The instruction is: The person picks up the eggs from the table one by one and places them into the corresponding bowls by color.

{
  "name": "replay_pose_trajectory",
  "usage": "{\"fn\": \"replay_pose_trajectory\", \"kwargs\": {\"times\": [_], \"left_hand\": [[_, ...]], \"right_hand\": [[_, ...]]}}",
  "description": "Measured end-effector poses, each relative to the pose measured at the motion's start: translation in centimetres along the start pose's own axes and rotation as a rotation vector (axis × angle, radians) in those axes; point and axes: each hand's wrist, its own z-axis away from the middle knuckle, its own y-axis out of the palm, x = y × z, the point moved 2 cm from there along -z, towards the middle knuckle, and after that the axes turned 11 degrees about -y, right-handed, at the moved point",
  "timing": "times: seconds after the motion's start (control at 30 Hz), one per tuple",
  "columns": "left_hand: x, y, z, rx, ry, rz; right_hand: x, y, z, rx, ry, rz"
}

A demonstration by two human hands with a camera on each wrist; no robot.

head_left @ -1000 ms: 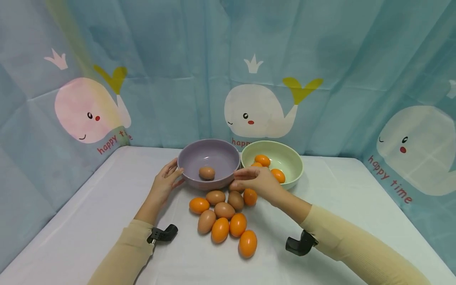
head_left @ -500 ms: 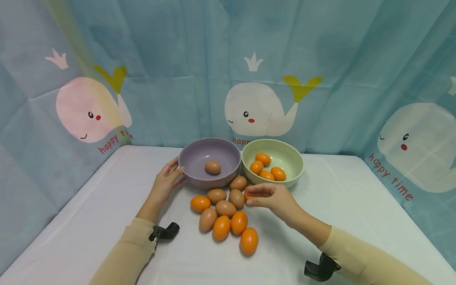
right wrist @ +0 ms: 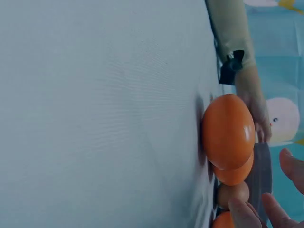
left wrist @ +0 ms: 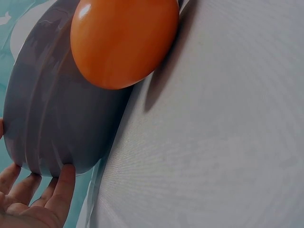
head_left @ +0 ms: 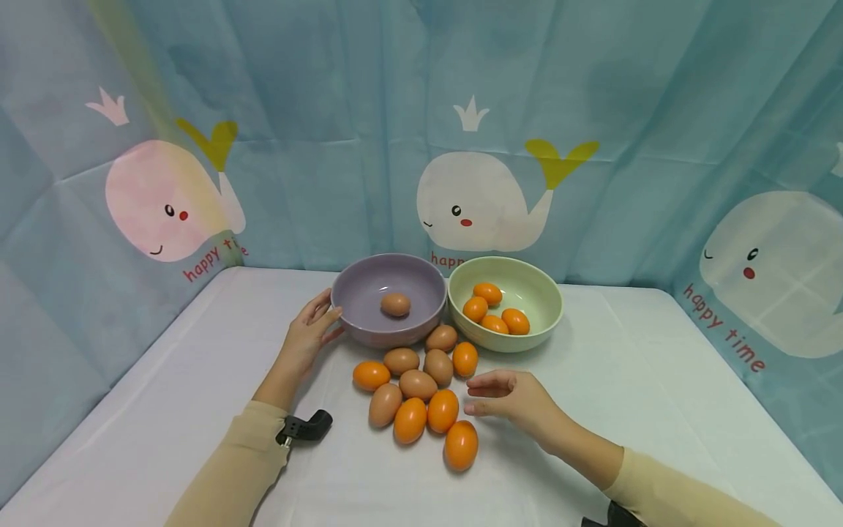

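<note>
My left hand (head_left: 307,338) touches the left side of the purple bowl (head_left: 388,338), its extended fingertips against the outer wall in the left wrist view. One brown egg (head_left: 396,304) lies in that bowl. Several orange eggs (head_left: 515,321) are inside the green bowl (head_left: 550,313). In front of the bowls, brown eggs (head_left: 418,385) and orange eggs (head_left: 443,410) lie loose in a cluster. Just right of the cluster, my right hand (head_left: 520,402) hovers with nothing in it, thumb and fingers apart, near an orange egg (head_left: 465,359).
Both bowls stand side by side at the back of a white-covered table (head_left: 632,366). Behind them hangs a blue curtain (head_left: 316,197) with whale prints. A separate orange egg (head_left: 461,445) lies at the cluster's front edge.
My right hand has moved from the purple bowl's front rim toward the front right. The brown egg in the purple bowl has shifted back and right. My left hand stays at the bowl.
</note>
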Motion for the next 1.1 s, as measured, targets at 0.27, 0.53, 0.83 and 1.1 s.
{"fn": "replay_pose_trajectory", "kwargs": {"times": [0.27, 0.53, 0.83, 1.1], "left_hand": [[0.0, 0.0, 0.0, -0.003, 0.004, -0.005], [0.0, 0.0, 0.0, -0.001, 0.002, -0.008], [0.0, 0.0, 0.0, -0.007, -0.008, -0.009], [-0.1, 0.0, 0.0, -0.003, -0.002, -0.005]], "right_hand": [[-0.9, 0.1, 1.0, 0.025, 0.049, -0.005], [-1.4, 0.4, 1.8, 0.057, 0.076, -0.051], [-1.7, 1.0, 2.1, 0.052, 0.085, -0.058], [-1.8, 1.6, 2.0, 0.074, 0.023, -0.046]]}}
